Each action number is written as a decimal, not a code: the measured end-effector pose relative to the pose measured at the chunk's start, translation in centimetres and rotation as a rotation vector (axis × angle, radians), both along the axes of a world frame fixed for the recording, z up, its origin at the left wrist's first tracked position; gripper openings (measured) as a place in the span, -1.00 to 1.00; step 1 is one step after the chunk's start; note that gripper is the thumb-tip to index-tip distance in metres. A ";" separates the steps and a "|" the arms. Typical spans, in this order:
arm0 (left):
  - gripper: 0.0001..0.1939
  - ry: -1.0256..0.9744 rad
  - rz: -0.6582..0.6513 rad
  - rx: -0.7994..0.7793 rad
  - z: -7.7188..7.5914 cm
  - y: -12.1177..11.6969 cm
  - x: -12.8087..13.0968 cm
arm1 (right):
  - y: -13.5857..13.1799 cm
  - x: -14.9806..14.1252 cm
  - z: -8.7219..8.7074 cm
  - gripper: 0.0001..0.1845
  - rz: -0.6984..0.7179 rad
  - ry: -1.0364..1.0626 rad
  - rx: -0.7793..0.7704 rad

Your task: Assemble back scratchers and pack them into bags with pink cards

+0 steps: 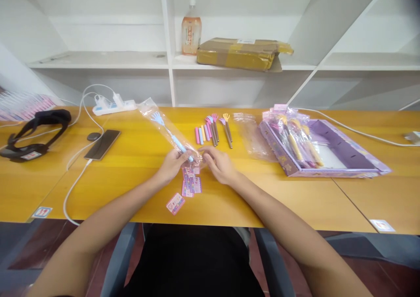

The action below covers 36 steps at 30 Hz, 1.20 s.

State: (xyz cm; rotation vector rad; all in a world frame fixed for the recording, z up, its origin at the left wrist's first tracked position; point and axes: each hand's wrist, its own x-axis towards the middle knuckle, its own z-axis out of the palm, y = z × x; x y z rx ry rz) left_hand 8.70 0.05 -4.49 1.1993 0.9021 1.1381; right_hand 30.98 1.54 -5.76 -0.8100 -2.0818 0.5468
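Note:
A light blue back scratcher (170, 135) in a clear plastic sleeve lies slanted on the yellow table (131, 179), its claw end pointing far left. My left hand (173, 164) is closed on its near end. My right hand (219, 164) pinches the sleeve's open end beside it. Small pink cards (190, 184) lie just under my hands, and one more pink card (175, 203) lies nearer the table edge. Several unwrapped scratchers (215, 130) in pink, blue and yellow lie in a row behind my hands.
A purple box (348, 152) with several wrapped scratchers stands at the right, empty clear sleeves (251, 135) beside it. A phone (102, 144), a power strip (113, 106) with white cables and a black headset (33, 135) lie at the left. A bottle (191, 30) and brown parcel (239, 53) sit on the shelf.

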 end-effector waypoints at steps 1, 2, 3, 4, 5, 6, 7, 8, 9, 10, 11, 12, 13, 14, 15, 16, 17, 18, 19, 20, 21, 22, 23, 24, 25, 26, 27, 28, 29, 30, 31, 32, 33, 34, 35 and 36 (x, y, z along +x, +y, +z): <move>-0.46 -0.005 0.004 -0.007 0.1 0.0 -0.1 | 0.2 0.3 0.0 -0.68 0.051 0.001 -0.003; -0.46 -0.008 0.009 -0.015 0.2 0.0 -0.1 | 0.3 0.6 0.0 -0.60 0.100 0.000 0.004; -0.46 -0.011 0.017 -0.020 0.3 0.0 -0.2 | 0.4 0.8 0.0 -0.51 0.141 -0.004 0.023; -0.46 -0.012 0.021 -0.024 0.4 0.1 -0.3 | 0.5 1.0 0.0 -0.46 0.170 -0.012 0.056; -0.45 -0.008 0.015 -0.030 0.4 0.1 -0.3 | 0.6 1.0 0.0 -0.45 0.185 -0.024 0.098; -0.44 0.002 -0.004 -0.037 0.5 0.1 -0.4 | 0.7 1.0 0.1 -0.49 0.191 -0.037 0.145; -0.42 0.018 -0.034 -0.043 0.5 0.1 -0.5 | 0.7 0.9 0.1 -0.58 0.192 -0.041 0.195; -0.40 0.038 -0.068 -0.047 0.5 0.2 -0.5 | 0.7 0.8 0.1 -0.68 0.192 -0.035 0.242; -0.38 0.059 -0.095 -0.047 0.5 0.2 -0.5 | 0.6 0.6 0.2 -0.76 0.188 -0.019 0.285; -0.37 0.078 -0.116 -0.044 0.4 0.2 -0.5 | 0.6 0.5 0.3 -0.82 0.179 0.004 0.319; -0.36 0.095 -0.130 -0.037 0.3 0.2 -0.4 | 0.6 0.4 0.4 -0.85 0.169 0.035 0.342; -0.36 0.113 -0.146 -0.030 0.2 0.1 -0.3 | 0.5 0.3 0.5 -0.88 0.159 0.061 0.352; -0.37 0.131 -0.165 -0.024 0.1 0.1 -0.2 | 0.5 0.3 0.7 -0.90 0.153 0.079 0.352; -0.38 0.147 -0.186 -0.019 0.0 0.0 -0.1 | 0.5 0.3 0.8 -0.91 0.153 0.086 0.341; -0.41 0.159 -0.209 -0.018 -0.1 -0.1 0.0 | 0.5 0.3 0.9 -0.93 0.159 0.087 0.324; -0.43 0.162 -0.231 -0.019 -0.2 -0.2 0.1 | 0.5 0.3 1.0 -0.94 0.167 0.084 0.299; -0.45 0.153 -0.246 -0.026 -0.3 -0.2 0.2 | 0.6 0.3 1.0 -0.94 0.174 0.082 0.272; -0.46 0.133 -0.255 -0.042 -0.4 -0.3 0.2 | 0.7 0.3 1.0 -0.94 0.178 0.078 0.244; -0.45 0.105 -0.258 -0.063 -0.6 -0.3 0.2 | 0.8 0.3 0.9 -0.93 0.180 0.072 0.220; -0.44 0.078 -0.264 -0.088 -0.7 -0.3 0.2 | 0.9 0.3 0.8 -0.92 0.183 0.063 0.203; -0.42 0.057 -0.269 -0.106 -0.9 -0.2 0.2 | 1.0 0.3 0.6 -0.90 0.183 0.052 0.190; -0.40 0.053 -0.277 -0.112 -1.0 -0.2 0.1 | 1.0 0.3 0.5 -0.88 0.179 0.045 0.182; -0.39 0.067 -0.287 -0.104 -1.1 -0.1 0.0 | 1.1 0.2 0.4 -0.86 0.173 0.045 0.175; -0.39 0.096 -0.295 -0.081 -1.2 0.0 0.0 | 1.1 0.2 0.2 -0.82 0.164 0.055 0.163; -0.40 0.135 -0.299 -0.048 -1.2 0.1 -0.1 | 1.0 0.2 0.0 -0.79 0.152 0.075 0.143; -0.42 0.177 -0.299 -0.011 -1.3 0.2 -0.1 | 1.0 0.1 -0.1 -0.75 0.146 0.097 0.114; -0.43 0.211 -0.297 0.021 -1.3 0.3 -0.2 | 0.9 0.1 -0.3 -0.73 0.147 0.120 0.077; -0.44 0.234 -0.296 0.047 -1.4 0.3 -0.2 | 0.8 0.1 -0.4 -0.71 0.156 0.139 0.039; -0.46 0.247 -0.292 0.064 -1.4 0.4 -0.2 | 0.7 0.0 -0.5 -0.70 0.168 0.154 0.006; -0.48 0.256 -0.290 0.072 -1.5 0.4 -0.3 | 0.6 0.0 -0.5 -0.68 0.178 0.165 -0.018; -0.49 0.260 -0.289 0.075 -1.5 0.5 -0.3 | 0.5 0.0 -0.5 -0.66 0.185 0.171 -0.033; -0.51 0.260 -0.285 0.076 -1.6 0.5 -0.3 | 0.5 0.0 -0.5 -0.63 0.184 0.172 -0.040; -0.52 0.263 -0.282 0.076 -1.6 0.5 -0.3 | 0.5 0.0 -0.4 -0.58 0.174 0.170 -0.042; -0.53 0.267 -0.276 0.077 -1.6 0.5 -0.4 | 0.4 0.0 -0.4 -0.52 0.158 0.169 -0.045; -0.54 0.268 -0.270 0.078 -1.6 0.5 -0.4 | 0.4 0.0 -0.2 -0.45 0.138 0.172 -0.056; -0.54 0.263 -0.262 0.079 -1.5 0.5 -0.4 | 0.5 0.0 -0.1 -0.38 0.122 0.182 -0.079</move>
